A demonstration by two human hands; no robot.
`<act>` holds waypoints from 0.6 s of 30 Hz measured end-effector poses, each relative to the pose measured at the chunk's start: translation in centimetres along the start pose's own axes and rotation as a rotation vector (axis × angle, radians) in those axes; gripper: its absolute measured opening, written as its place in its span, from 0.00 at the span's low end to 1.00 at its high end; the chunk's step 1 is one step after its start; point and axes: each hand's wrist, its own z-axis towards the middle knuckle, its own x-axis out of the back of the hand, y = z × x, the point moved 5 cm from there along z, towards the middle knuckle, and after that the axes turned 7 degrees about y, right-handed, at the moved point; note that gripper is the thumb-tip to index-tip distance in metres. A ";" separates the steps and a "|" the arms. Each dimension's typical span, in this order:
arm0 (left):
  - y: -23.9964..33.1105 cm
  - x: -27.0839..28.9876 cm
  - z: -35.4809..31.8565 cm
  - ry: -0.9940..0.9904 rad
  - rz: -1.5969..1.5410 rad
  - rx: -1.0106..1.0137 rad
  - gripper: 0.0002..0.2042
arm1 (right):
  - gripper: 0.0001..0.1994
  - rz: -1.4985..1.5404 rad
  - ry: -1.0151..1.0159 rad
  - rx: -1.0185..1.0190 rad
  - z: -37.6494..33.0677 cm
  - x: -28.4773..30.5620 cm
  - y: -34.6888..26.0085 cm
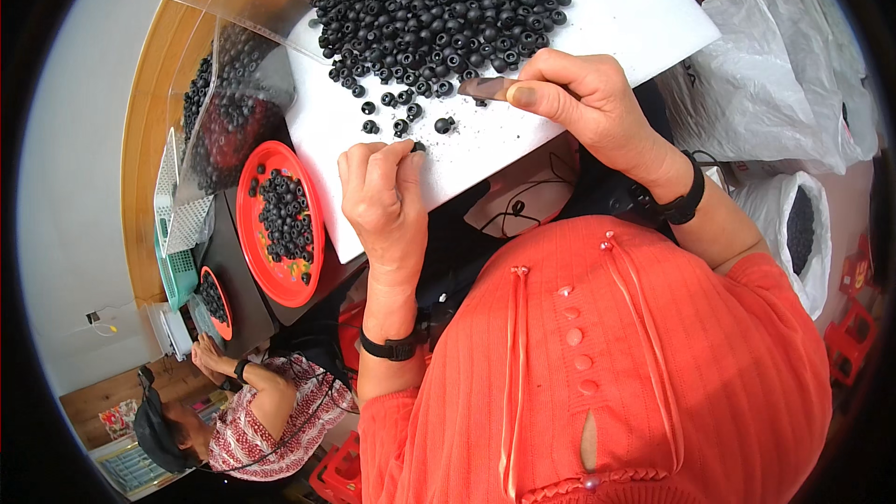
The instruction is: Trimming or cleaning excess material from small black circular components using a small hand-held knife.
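Observation:
A big heap of small round black parts with holes [448, 9] covers the far side of a white board [635, 9]. Several loose parts [401, 112] lie nearer me, among dark crumbs. My left hand [381, 201] is closed at the board's near edge, its fingertips pinching one small black part [418, 147]. In my right hand [590, 110] is a short knife [483, 88], gripped between thumb and fingers. Its dark blade points left, just over the near fringe of the heap. A black part lies partly hidden below the blade.
Left of the board stands a red plate [291, 293] holding black parts. Clear plastic bins [252, 65] are beyond it. At lower left a co-worker [271, 411] sits by a smaller red plate [224, 325]. White plastic bags [765, 84] stand at right, near red stools [851, 341].

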 end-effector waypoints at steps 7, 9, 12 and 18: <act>-0.1 0.0 -0.3 -0.026 -0.014 0.060 0.11 | 0.13 -0.013 0.003 0.010 -0.1 0.0 0.2; 0.0 0.0 -0.3 -0.025 -0.014 0.048 0.11 | 0.12 -0.018 -0.005 -0.002 -0.1 0.0 0.0; 0.0 0.0 -0.1 -0.042 -0.009 0.035 0.11 | 0.12 -0.027 -0.011 -0.015 -0.1 0.0 -0.1; 0.3 0.0 0.1 -0.112 0.114 -0.053 0.13 | 0.12 -0.020 -0.002 -0.001 -0.2 -0.1 0.0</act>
